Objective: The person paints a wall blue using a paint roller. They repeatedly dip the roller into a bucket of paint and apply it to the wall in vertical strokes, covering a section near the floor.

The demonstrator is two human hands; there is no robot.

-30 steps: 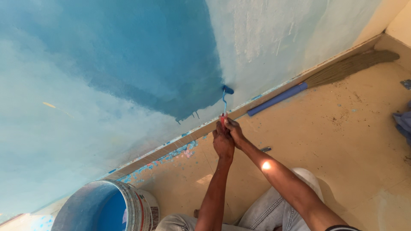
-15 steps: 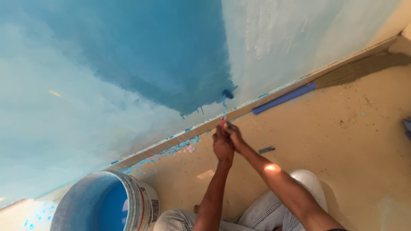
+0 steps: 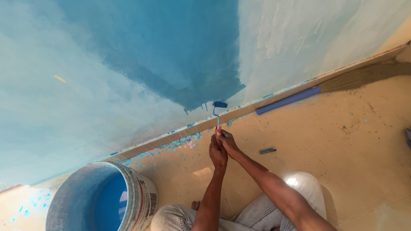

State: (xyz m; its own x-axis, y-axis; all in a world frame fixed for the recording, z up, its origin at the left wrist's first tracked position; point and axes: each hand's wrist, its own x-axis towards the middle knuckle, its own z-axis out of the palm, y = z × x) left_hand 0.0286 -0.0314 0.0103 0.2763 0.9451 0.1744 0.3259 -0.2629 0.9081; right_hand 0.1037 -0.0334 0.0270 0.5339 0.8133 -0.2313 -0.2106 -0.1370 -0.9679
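Fingers of both hands are wrapped tight round the handle of a small paint roller, the left hand and the right hand pressed together on the grip. The roller's blue head sits against the wall at the lower edge of the dark blue painted patch, just above the skirting strip. A bucket of blue paint stands near the person's knee, and a broom lies along the wall's foot on the spattered floor.
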